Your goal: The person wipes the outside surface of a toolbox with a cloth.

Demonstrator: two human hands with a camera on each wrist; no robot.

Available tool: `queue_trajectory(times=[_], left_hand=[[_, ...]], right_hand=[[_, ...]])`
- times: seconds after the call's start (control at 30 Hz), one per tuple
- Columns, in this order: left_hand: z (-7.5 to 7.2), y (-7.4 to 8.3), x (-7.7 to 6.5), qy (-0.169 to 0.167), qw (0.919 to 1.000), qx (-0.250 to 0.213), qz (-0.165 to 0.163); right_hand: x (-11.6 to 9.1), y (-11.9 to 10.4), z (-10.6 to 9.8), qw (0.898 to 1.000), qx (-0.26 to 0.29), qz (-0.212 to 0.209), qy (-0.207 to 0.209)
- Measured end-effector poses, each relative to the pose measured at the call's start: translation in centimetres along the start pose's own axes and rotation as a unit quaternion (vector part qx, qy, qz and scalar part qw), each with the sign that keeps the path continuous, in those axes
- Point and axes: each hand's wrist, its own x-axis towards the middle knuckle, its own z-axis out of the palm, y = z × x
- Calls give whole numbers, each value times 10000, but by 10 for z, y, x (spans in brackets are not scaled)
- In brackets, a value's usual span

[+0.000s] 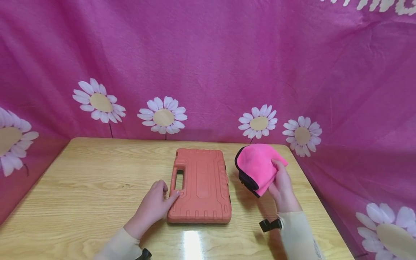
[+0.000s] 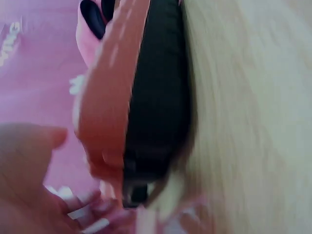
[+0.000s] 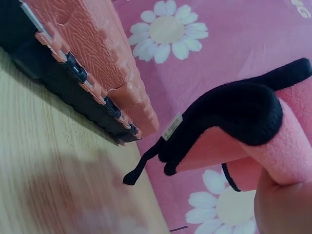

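A red plastic carrying case (image 1: 203, 180) with a black lower half (image 2: 158, 83) lies flat on the table, its handle towards my left hand (image 1: 155, 200). The thumb of that hand reaches to the case beside the handle opening, and its loosely bent fingers are just left of the handle. To the right, my right hand (image 1: 284, 187) grips a folded bright pink cloth (image 1: 258, 164) with black edging, holding it above the table. A black hanging loop (image 3: 141, 168) and a small white tag (image 3: 172, 127) show on the cloth's edge.
The wooden table (image 1: 97, 180) runs back to a magenta curtain (image 1: 201, 65) printed with white daisies, which also hangs at both sides. Black latches (image 3: 76, 67) line the right side of the case.
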Motion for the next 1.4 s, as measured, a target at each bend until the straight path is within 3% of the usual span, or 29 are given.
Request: queue_trajectory(times=[0.23,0.4,0.5,0.73,0.97,1.07,1.2,1.27,1.33,1.4], left_hand=[[-2,-21,19,-142,9931,-849,800],[0,-29,27,-225,9877,-1091,1093],[2,-29,31,-199,9887,-1248,803],[4,-22,51,-90,9852,-1668,-376],[7,-19,64,-199,9837,-1648,-690],[11,-19,66,-283,9802,-1800,-775],[15,-20,67,-427,9628,-2505,-917],[16,-20,67,-461,9537,-2806,-977],[17,-21,68,-461,9486,-2969,-994],[17,-21,68,-436,9465,-3025,-1032]], right_hand=[[-26,1,1,9936,-1043,-432,-52],[-45,6,-3,9761,-2017,-792,182],[-57,9,-6,9645,-2449,-951,270],[-81,15,-14,9496,-2870,-1233,273],[-95,24,-15,9363,-3240,-1245,536],[-101,29,-12,9139,-3742,-1388,741],[-106,35,-10,8754,-4520,-1471,874],[-108,40,-9,8584,-4803,-1650,729],[-111,48,-6,8359,-5076,-2027,500],[-114,57,-3,8005,-5382,-2632,161]])
